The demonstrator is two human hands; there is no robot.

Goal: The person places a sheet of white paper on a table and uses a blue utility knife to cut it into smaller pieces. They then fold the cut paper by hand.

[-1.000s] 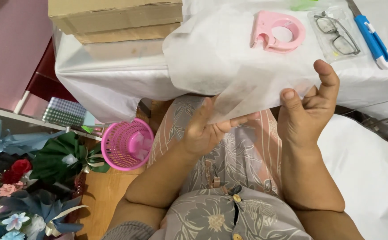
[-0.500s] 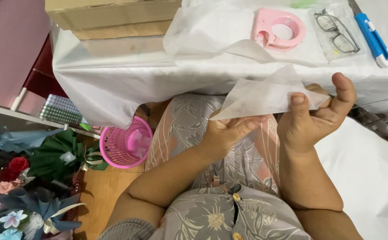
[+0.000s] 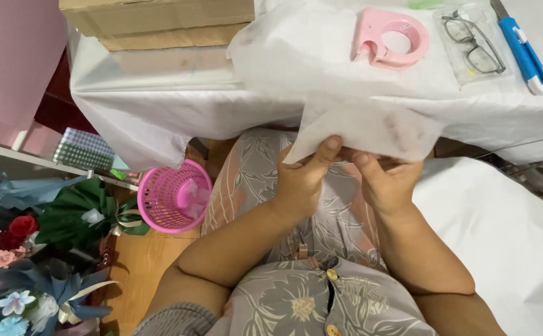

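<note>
Near the centre of the frame, both hands pinch the lower edge of a thin white tissue sheet (image 3: 365,127) that droops off the front of the bench (image 3: 159,118). The left hand (image 3: 302,180) is closed on it with the thumb pressed up onto the paper; the right hand (image 3: 383,183) is closed too, thumb on top, the fingers hidden behind the sheet. The 2 hands sit just beside each other.

The sheet looks very light, limp and slightly see-through, with soft creases. I judge it tears easily and slides on itself, so a flat pinch at the edge or corners, well spread, suits it better than a tight grab.

In the upper part of the frame, on a larger sheet of the same paper, lie a glossy pink plastic tape dispenser (image 3: 388,37), glasses (image 3: 473,43) in a clear case, and a blue and white cutter (image 3: 523,46). A cardboard box (image 3: 159,18) sits upper left. Lower left, a pink mesh basket (image 3: 172,196) stands on the floor beside wrapped flower bouquets (image 3: 28,261).
</note>
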